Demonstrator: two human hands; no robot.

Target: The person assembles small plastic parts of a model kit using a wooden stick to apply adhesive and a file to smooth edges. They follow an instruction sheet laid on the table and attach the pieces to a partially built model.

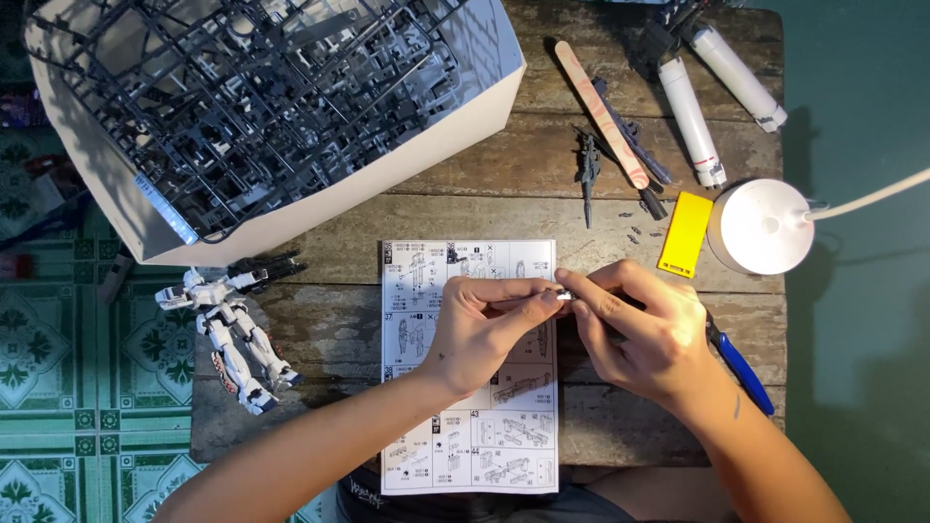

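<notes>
— Hands first: what do they hold?

— Left hand [481, 329] and right hand [644, 334] meet fingertip to fingertip, both pinched narrow on one small grey part [565, 292], held just above the instruction sheet [472, 387].

— Start from the far left of them.

— Well left of the left hand lies one white robot model [232, 334], near the wooden surface [329, 329] edge, with patterned floor tiles [58, 339] beyond. Up and left sits one white box [291, 208], open, full of grey part frames [232, 97]. The sheet, white with black line drawings, lies under the left hand and overhangs the near edge.

— And to the right?

— Above the right hand: one pink sanding stick [605, 111], one dark model weapon [587, 174], two white tubes [712, 92], one yellow card [685, 233] and one round white lamp base [760, 226]. Blue-handled pliers [741, 368] show just past the right hand. Bare wood lies between box and sheet.
</notes>
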